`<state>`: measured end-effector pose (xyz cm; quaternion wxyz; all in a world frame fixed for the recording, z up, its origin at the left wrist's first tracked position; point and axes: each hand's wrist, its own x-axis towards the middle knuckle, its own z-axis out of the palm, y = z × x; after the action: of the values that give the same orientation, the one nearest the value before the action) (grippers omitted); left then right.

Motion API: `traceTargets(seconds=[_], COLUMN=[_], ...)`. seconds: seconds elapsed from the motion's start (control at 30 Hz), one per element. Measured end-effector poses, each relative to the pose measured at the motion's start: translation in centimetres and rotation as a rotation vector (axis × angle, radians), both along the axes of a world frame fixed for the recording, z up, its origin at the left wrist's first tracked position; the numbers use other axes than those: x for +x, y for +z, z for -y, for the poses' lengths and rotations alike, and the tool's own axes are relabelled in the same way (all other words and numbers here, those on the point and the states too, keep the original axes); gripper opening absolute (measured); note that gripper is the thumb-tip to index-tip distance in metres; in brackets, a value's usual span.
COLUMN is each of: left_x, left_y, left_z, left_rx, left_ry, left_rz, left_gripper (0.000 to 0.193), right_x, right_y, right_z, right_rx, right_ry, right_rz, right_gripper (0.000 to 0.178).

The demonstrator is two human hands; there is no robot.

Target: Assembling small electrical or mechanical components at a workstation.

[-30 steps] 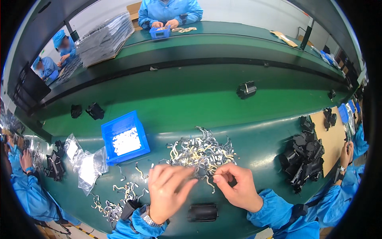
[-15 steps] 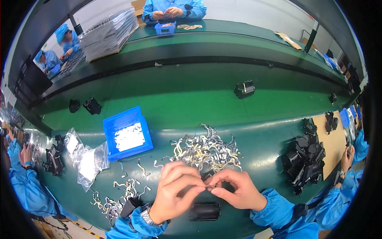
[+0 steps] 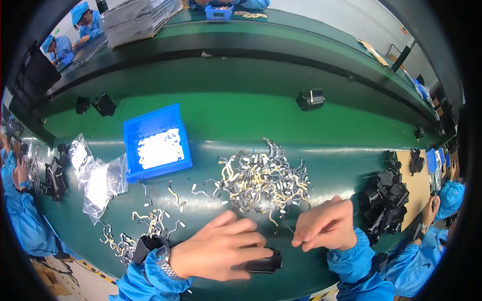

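Observation:
My left hand (image 3: pixel 221 247) reaches over the left end of a black plastic housing (image 3: pixel 266 263) on the green table, fingers on its upper side and thumb at its lower edge, closed round it. The hidden end lies under the fingers. To its right, my right hand (image 3: pixel 326 226) is raised with fingertips pinched together. A thin grey sliver shows at those fingertips, too small to name. Just beyond both hands lies a heap of short cables (image 3: pixel 266 175) with white connectors, some beige and some dark.
A blue bin (image 3: pixel 188 163) of white pieces stands at the left beside clear plastic bags (image 3: pixel 103 190). Loose cables (image 3: pixel 150 220) lie near my left sleeve. Black housings are piled (image 3: pixel 384 200) by brown cardboard (image 3: pixel 409 200) at the right. Co-workers sit on both sides.
My hands, together before, have moved apart: the left down onto the black housing, the right outward to the right. The view has tilted down, so the table's contents sit higher in the picture.

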<state>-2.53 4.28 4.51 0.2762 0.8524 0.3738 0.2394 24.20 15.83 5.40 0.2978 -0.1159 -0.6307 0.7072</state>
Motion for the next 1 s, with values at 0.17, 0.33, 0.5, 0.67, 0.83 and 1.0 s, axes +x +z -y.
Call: traceTargets(seconds=[0.17,0.33,0.5,0.67,0.83,1.0], left_x=[1.0,1.7,1.6,1.6,1.6,1.7], left_y=[-0.8,-1.2,-1.3,-1.5,-1.3,-1.4], left_z=[0.1,0.2,0.4,0.3,0.4,0.5], left_rx=[0.174,0.103,0.089,0.09,0.094,0.097], left_ry=[0.113,0.21,0.235,0.227,0.222,0.228], left_rz=[-0.063,0.021,0.005,0.022,-0.002,-0.004], left_gripper=[0.059,0.063,0.063,0.061,0.059,0.059], right_x=[-0.2,-1.2,-1.3,-1.3,-1.3,-1.3], right_y=[1.7,1.9,1.5,1.4,1.3,1.0], right_z=[-0.7,0.3,0.4,0.3,0.1,0.0], right_rx=[0.114,0.547,0.681,0.676,0.692,0.678], right_ry=[0.241,0.379,0.392,0.405,0.419,0.414], right_rz=[-0.067,0.145,0.276,0.288,0.293,0.295], right_gripper=[0.015,0.012,0.014,0.014,0.013,0.015])
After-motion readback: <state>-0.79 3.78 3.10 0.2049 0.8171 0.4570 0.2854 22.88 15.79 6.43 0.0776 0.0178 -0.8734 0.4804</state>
